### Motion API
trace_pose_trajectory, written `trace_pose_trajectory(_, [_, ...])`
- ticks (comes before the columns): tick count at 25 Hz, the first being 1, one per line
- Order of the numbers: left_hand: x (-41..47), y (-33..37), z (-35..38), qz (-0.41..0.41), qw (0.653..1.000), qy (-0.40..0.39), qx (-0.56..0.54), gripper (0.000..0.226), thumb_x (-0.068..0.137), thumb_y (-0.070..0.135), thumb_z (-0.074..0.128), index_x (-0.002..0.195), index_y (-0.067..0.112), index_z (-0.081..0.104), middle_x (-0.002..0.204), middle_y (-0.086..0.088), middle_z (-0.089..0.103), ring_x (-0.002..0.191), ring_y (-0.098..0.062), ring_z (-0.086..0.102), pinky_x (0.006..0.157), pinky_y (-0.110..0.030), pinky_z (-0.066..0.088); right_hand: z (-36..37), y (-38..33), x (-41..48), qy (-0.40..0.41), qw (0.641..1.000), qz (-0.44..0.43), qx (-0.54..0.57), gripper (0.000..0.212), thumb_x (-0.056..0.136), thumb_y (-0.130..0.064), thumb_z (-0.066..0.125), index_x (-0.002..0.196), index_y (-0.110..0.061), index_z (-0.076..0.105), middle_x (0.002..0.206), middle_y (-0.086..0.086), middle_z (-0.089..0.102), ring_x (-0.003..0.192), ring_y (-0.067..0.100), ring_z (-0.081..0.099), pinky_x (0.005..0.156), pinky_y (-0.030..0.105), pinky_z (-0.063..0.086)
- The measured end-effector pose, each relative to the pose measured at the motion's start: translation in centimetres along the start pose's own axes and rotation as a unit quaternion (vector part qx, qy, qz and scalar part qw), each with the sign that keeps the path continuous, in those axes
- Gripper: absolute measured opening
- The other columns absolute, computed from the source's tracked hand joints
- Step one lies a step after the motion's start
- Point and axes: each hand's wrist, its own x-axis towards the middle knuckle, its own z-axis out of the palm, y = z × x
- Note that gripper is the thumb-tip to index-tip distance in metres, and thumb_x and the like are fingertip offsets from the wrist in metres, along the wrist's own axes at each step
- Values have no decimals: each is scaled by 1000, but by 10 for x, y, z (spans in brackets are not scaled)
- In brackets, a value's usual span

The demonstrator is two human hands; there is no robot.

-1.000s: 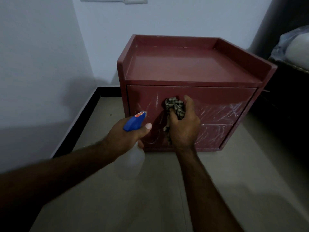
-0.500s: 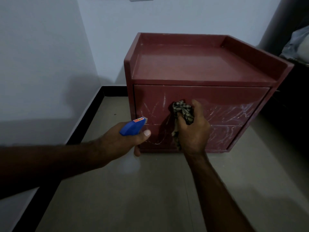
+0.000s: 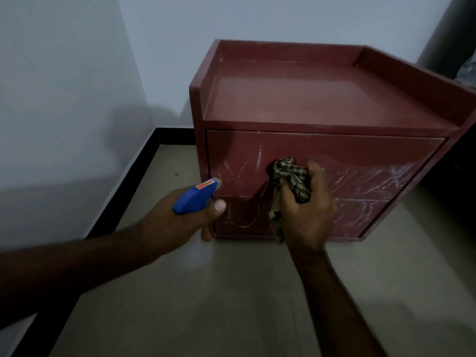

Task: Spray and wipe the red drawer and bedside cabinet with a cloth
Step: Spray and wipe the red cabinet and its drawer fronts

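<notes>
A red bedside cabinet [image 3: 296, 99] with a raised rim stands on the floor against the wall. Its upper drawer front [image 3: 360, 161] carries white streaks, as does the lower drawer [image 3: 360, 217]. My right hand [image 3: 306, 212] grips a bunched checked cloth [image 3: 291, 176] and presses it against the upper drawer front, left of centre. My left hand [image 3: 180, 220] holds a spray bottle by its blue head [image 3: 195, 195], nozzle pointing at the drawer's left edge. The bottle's body is hidden below my hand.
White walls meet in a corner behind and to the left of the cabinet. A black skirting strip [image 3: 123, 191] runs along the left wall. The grey tiled floor [image 3: 231, 305] spreads in front. Something dark [image 3: 458, 191] stands right of the cabinet.
My view has drifted left, so the cabinet sits further right in frame. Both hands keep their hold; the cloth stays on the upper drawer and the spray head has dropped slightly.
</notes>
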Motion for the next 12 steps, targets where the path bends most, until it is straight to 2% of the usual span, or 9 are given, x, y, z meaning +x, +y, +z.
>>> trace_pose_trajectory(3, [-2,1,2,-12,1000,9,13,50,83,72,52,88,23,63,67,19,71,62,8,64,65,-15,40,1,5,0,12,1000,-27,-9,52,84,-11,84,133,-7,66,106,5,77,90,19,73,84,25,53])
trace_pose_trajectory(5, [-2,2,4,-15,1000,10,14,43,85,65,53,85,23,62,63,18,69,58,10,62,63,-14,38,4,6,-1,13,999,-29,-9,53,84,-9,84,133,-5,66,109,9,77,94,24,74,87,28,55])
trace_pose_trajectory(8, [-4,6,2,-28,1000,7,0,46,80,66,53,88,21,61,65,21,68,59,8,61,62,-16,41,11,-3,-6,-12,998,-62,-12,54,82,-5,85,133,-2,66,114,13,76,99,28,75,91,37,59])
trace_pose_trajectory(10, [-5,9,-2,-28,999,11,-19,52,77,67,55,90,17,62,65,17,68,61,4,62,65,-20,43,12,-8,-6,-22,994,-103,-21,56,80,-2,86,133,-3,67,114,11,77,97,28,74,89,35,56])
trace_pose_trajectory(12, [-8,15,-7,-33,999,18,-33,59,74,70,55,99,18,63,69,7,72,68,-3,67,71,-24,45,9,-12,3,7,995,-96,-20,57,80,-3,84,135,-8,67,113,9,77,95,28,73,87,33,55])
